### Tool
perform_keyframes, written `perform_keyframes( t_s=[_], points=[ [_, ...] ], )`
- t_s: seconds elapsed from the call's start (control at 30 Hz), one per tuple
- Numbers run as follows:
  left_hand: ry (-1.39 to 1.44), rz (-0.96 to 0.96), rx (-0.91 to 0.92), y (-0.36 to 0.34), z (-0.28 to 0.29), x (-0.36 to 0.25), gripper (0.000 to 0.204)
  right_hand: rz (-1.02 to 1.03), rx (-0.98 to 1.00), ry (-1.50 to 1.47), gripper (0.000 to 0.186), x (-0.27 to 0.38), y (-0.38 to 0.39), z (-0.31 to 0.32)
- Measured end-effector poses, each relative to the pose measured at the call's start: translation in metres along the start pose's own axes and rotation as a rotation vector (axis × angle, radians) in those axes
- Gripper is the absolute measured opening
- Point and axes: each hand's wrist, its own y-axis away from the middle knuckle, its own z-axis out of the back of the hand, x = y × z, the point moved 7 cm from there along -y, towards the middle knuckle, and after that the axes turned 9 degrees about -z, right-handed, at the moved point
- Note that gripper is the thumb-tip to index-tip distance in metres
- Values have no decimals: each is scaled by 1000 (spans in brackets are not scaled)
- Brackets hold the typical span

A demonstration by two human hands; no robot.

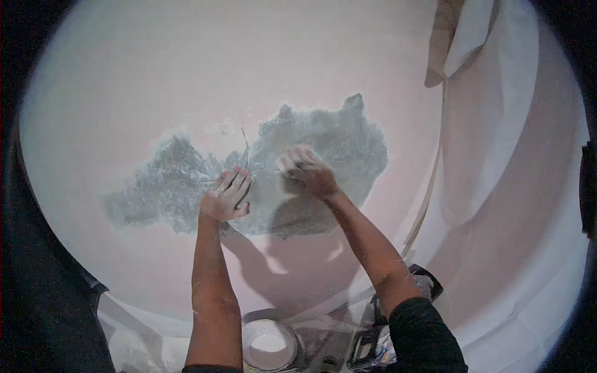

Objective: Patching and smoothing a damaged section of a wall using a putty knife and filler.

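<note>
A pale wall (pixel 155 81) fills most of the view, with an irregular grey, rough patch (pixel 348 140) across its middle. Thin cracks run through the patch, one of them rising near its centre. My left hand (pixel 227 194) lies on the patch just below that crack, fingers stretched out and powdered white. To its right, my right hand (pixel 309 171) presses on the patch with bent, dusty fingers. Something whitish seems to be under those fingers, but they hide what it is.
White sheeting (pixel 497 205) hangs in folds along the right side. At the bottom, between my forearms, sits a round white roll or tub (pixel 270 345). Dark tools or containers (pixel 367 348) crowd beside it, partly behind my right arm.
</note>
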Motion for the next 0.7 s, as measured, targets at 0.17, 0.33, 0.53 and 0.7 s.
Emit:
perform_keyframes(
  t_s=[0.17, 0.33, 0.53, 0.7],
  points=[
    [-34, -10, -48, 17, 5, 2, 55, -418, 16, -23, 53, -9, -25, 16],
    [-18, -41, -95, 3, 5, -3, 51, 174, 124, -187, 53, 1, -30, -11],
    [-8, -39, -84, 10, 0, -3, 54, 44, 63, -288, 45, -12, -58, 16],
    [-38, -41, -40, 4, -9, -8, 65, -153, 100, -104, 43, -39, -46, -8]
  ],
)
